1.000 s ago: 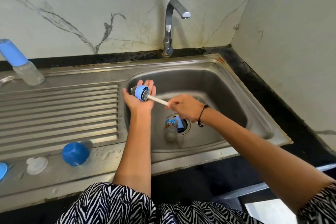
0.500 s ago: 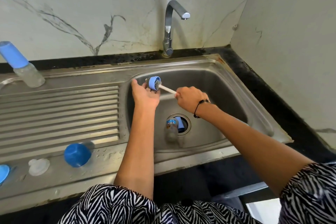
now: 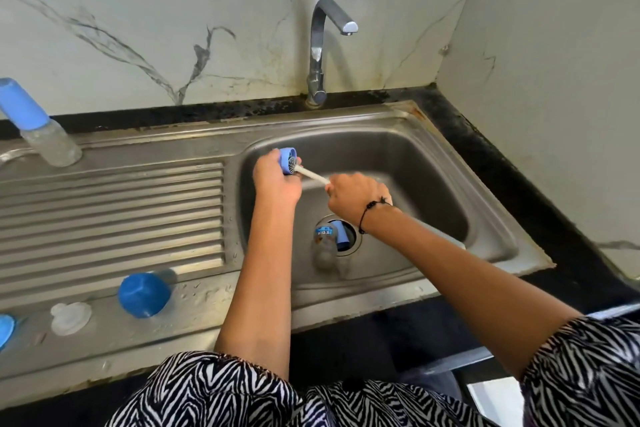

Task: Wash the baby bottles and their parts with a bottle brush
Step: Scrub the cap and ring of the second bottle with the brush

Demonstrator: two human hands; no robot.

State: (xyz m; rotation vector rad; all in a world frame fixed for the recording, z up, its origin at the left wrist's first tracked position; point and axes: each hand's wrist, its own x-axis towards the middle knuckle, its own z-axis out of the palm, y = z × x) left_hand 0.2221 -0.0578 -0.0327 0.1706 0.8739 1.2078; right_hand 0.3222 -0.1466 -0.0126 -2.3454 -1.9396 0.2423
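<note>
The left hand (image 3: 275,180) holds a blue ring (image 3: 286,160). The right hand (image 3: 356,196) grips the brush (image 3: 310,173) inside it. The bottle (image 3: 325,241) label is too blurry to read.

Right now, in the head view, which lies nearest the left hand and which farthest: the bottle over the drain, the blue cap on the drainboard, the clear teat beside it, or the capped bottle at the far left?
From the left hand:
1. Bottle over the drain, in the basin, below and to its right.
2. Blue cap, on the drainboard's front edge.
3. Clear teat, left of the cap.
4. Capped bottle, far left at the back.
</note>
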